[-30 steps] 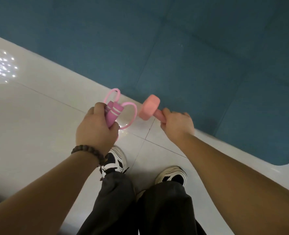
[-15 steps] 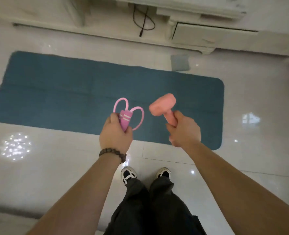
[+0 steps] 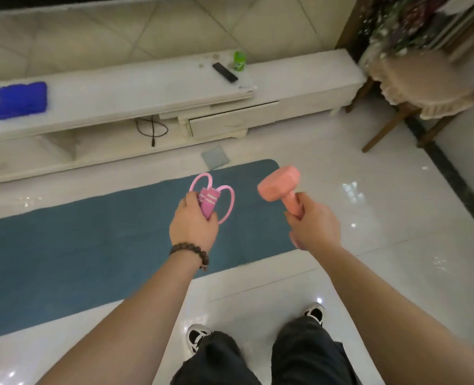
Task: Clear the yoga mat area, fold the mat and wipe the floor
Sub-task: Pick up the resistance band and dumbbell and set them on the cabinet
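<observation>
- Head view: L hand (image 3: pixel 192 227) up in front of the body, fingers wrapped round the pink handles of a jump rope (image 3: pixel 208 202); two pink rope loops stick out above and to the right of the fist.
- Beaded bracelet (image 3: pixel 190 252) on the L wrist.
- R hand (image 3: pixel 312 225) grips the shaft of a pink dumbbell (image 3: pixel 281 187); its upper head points up-left, clear of the fist, lower end hidden in the palm.
- Both hands held in the air, well apart from each other, nothing resting on the floor.
- Blue-green yoga mat (image 3: pixel 91 245) lies flat and unrolled on the glossy white tile floor (image 3: pixel 369 218), running from the left edge to a rounded corner just behind the dumbbell in the pic.
- Mat surface that shows is bare; hands and forearms cover part of it.
- Small grey square cloth (image 3: pixel 215 157) on the floor just beyond the mat's far edge, near the cabinet base.
- Low white TV cabinet (image 3: pixel 147 95) along the far wall; drawer on its right part looks slightly open.
- On the cabinet top: blue cloth (image 3: pixel 22 100) at left, black remote (image 3: pixel 224 72) and green can (image 3: pixel 239 60) near each other twd the right.
- Black cable (image 3: pixel 151 129) hangs under the cabinet top.
- Wooden chair w/ beige cushion (image 3: pixel 425 81) at upper right.
- Person's dark trousers and two black-and-white sneakers (image 3: pixel 195 336) at bottom, standing on tile beside the mat's near edge.
</observation>
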Demonstrator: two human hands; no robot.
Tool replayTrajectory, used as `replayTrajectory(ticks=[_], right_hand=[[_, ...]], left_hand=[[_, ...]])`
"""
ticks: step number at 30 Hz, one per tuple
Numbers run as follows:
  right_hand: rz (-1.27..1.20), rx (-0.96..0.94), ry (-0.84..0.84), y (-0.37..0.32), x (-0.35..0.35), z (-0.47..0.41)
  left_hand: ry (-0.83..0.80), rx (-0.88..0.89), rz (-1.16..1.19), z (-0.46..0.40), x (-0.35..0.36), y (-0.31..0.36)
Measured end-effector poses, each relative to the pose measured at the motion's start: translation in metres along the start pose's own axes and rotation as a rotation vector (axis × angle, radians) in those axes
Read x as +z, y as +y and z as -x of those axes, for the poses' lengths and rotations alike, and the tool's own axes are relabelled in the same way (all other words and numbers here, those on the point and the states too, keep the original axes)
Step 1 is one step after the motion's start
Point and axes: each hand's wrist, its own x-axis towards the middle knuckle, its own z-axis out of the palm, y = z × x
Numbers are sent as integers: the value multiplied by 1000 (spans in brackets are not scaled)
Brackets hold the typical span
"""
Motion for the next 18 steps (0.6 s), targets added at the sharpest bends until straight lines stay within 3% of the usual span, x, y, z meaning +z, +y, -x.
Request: replayTrajectory(ticks=[6, 12, 18], right_hand=[[-60, 162, 52, 126, -48, -30], [-87, 169, 4, 256, -108, -100], [-48, 178, 25, 326, -172, -177]], left_hand=[[-31, 97, -8, 8, 82, 116], [-31, 102, 5, 2, 192, 256], [-25, 148, 12, -23, 244, 370]])
